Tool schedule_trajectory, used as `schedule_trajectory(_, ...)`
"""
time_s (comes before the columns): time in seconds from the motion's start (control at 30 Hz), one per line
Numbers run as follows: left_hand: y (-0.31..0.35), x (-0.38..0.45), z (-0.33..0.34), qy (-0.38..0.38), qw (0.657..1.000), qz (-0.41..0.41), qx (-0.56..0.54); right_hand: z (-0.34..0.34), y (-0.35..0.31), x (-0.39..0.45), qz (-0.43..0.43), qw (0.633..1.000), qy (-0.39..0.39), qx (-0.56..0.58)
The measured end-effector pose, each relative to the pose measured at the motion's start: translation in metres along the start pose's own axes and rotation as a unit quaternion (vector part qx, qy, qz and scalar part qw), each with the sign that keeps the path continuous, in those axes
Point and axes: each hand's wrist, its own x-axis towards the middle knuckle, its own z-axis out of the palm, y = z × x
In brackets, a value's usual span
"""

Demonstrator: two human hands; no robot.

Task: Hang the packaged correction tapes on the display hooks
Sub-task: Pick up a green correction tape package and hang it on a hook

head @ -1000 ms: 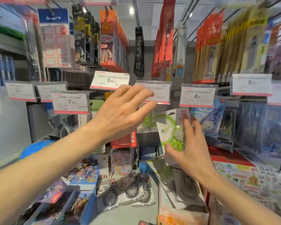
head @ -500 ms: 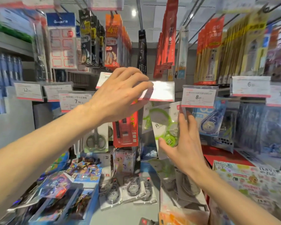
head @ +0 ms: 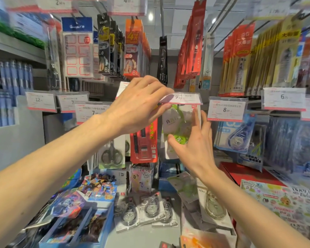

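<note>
Correction tape pack [head: 174, 122] under price tag [head: 184, 98] reading 7. Left hand [head: 140, 104] pinches the tag, now tipped flat; right hand [head: 195, 151] presses pack, fingers straight.

Grey shelf [head: 141, 238]: correction tape packs [head: 148, 213], colourful boxes [head: 75, 222].

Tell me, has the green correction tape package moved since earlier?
Yes. Against the 8.00 price tag, the green correction tape package has gone up and leftward; its top now sits under the lifted 7.00 price tag.
</note>
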Motion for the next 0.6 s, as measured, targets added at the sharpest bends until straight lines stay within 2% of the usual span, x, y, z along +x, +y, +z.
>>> schedule_trajectory(0.17, 0.001, -0.001, -0.002, -0.012, 1.0, -0.002, 0.002, 0.0, -0.003, 0.0, 0.002, 1.0, 0.002, -0.012)
schedule_trajectory(0.33, 0.0, 0.0, -0.002, -0.013, 1.0, 0.001, 0.007, 0.015, 0.004, 0.012, 0.041, 0.997, -0.052, -0.048)
schedule_trajectory(0.47, -0.001, -0.003, -0.001, -0.014, 1.0, 0.011, 0.021, 0.04, 0.015, 0.029, 0.038, 0.999, -0.035, 0.0)
schedule_trajectory(0.6, 0.0, -0.005, 0.0, -0.001, 1.0, 0.014, 0.02, 0.058, 0.022, 0.044, 0.077, 0.996, -0.04, -0.019)
